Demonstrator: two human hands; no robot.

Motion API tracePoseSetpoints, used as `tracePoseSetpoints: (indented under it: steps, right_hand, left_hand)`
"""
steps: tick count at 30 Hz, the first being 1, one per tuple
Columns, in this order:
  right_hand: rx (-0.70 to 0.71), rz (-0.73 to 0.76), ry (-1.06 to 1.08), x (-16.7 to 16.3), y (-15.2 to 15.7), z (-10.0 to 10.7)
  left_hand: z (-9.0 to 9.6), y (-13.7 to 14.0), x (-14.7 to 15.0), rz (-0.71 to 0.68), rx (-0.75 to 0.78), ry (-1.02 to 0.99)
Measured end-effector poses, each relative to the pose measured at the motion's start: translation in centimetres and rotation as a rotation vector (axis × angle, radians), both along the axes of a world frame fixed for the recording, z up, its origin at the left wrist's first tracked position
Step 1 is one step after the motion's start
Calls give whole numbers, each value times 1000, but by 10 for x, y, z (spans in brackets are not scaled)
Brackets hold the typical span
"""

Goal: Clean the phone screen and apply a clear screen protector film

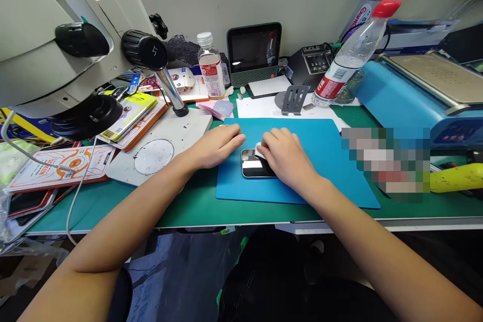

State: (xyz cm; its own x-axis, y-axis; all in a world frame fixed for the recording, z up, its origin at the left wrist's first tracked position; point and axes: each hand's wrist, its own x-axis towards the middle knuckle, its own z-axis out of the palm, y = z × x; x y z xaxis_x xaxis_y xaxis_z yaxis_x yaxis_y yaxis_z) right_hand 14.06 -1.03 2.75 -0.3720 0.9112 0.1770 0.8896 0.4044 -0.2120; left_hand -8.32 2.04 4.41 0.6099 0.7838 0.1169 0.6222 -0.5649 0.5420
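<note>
L arm (143,206) is seen bare from wrist to past elbow, R arm (377,244) likewise to view edge; both forearms are smooth, rounded, tapered to slim wrists. Black clothing (271,271) is worn below, w/ details lost in shadow. Bright green bits (219,296) are seen along its L side; whether they're trim or chair can't be told.

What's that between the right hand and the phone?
A small white cloth, it seems, pokes out between the right hand and the phone, in the head view.
</note>
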Motion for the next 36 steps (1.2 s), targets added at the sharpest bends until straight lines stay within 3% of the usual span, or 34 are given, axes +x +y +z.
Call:
tracePoseSetpoints:
  steps: [5, 11, 17, 23, 25, 29, 31, 36]
  right_hand:
    - [5, -146, 73, 58, -30, -4]
    - [-56, -61, 124, 59, -59, -2]
    - [-140, -175, 81, 50, -12, 7]
    - [-205, -1, 63, 9, 7, 13]
    - [-238, 5, 43, 15, 8, 15]
    - [-321, -75, 6, 55, 15, 23]
    - [-431, -126, -4, 71, 20, 28]
    - [-538, -128, -53, 59, 34, 40]
  left_hand:
    - [-1, -2, 1, -110, -21, 45]
    - [-5, -5, 7, -136, 16, 127]
    - [-7, -6, 8, -157, 37, 176]
    - [-8, -7, 7, -188, 20, 188]
    - [-7, -7, 7, -185, 4, 198]
    - [-7, -7, 8, -180, -26, 195]
    - [-7, -6, 8, -181, -49, 184]
    - [-7, -5, 7, -188, -97, 158]
